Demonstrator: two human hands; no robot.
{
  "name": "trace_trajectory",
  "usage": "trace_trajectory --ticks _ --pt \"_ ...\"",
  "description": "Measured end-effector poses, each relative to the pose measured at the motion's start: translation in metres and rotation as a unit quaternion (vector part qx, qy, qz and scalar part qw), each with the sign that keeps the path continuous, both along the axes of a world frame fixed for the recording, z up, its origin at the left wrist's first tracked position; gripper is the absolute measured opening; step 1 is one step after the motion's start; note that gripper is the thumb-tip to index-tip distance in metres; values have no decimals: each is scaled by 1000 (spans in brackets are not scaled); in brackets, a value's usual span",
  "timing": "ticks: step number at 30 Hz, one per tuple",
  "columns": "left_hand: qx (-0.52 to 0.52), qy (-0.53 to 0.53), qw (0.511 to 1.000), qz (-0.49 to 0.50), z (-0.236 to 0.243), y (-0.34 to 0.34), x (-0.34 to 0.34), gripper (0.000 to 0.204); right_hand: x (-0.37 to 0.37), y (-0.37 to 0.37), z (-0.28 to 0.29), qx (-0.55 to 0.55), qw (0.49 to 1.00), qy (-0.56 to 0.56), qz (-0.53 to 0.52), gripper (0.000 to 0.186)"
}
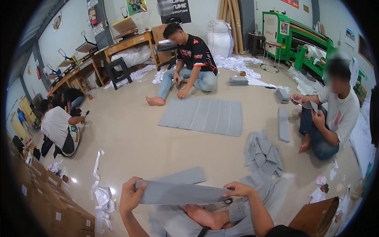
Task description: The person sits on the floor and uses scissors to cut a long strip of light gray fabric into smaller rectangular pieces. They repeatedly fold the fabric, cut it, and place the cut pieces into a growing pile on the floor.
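Observation:
A long grey fabric strip (181, 192) is stretched level across my lap, above my bare foot. My left hand (132, 195) grips its left end, thumb on top. At the other end, the fingers of my right hand (240, 189) pinch the strip. A small dark ring (227, 201) shows just under those right fingers; what it belongs to is hidden. Behind the held strip, another flat grey strip (193, 175) lies on the floor. To the right, a loose heap of grey strips (262, 154) spreads toward my knee.
Ahead, a seated person works at a large lined grey sheet (201, 115). Another seated person at right handles a grey piece near a folded strip (283, 124). Cardboard boxes (51, 201) stand at left, white scraps (104, 199) beside them. A brown box (316, 217) is at lower right.

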State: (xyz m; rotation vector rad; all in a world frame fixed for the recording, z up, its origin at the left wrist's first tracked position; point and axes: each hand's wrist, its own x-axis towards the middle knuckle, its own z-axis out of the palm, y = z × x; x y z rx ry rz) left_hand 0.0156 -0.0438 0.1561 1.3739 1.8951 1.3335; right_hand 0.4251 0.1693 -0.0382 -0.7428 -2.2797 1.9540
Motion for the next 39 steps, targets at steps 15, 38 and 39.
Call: trace_trajectory --ticks 15,38,39 --pt "-53 40 996 -64 53 -2 30 20 45 -28 -17 -219 905 232 -281 14" --pt "-7 61 940 335 -309 13 -156 30 -219 73 -114 164 919 30 -358 31" --pt "-53 76 938 333 -322 12 -157 29 -224 73 -124 197 916 -7 -349 31"
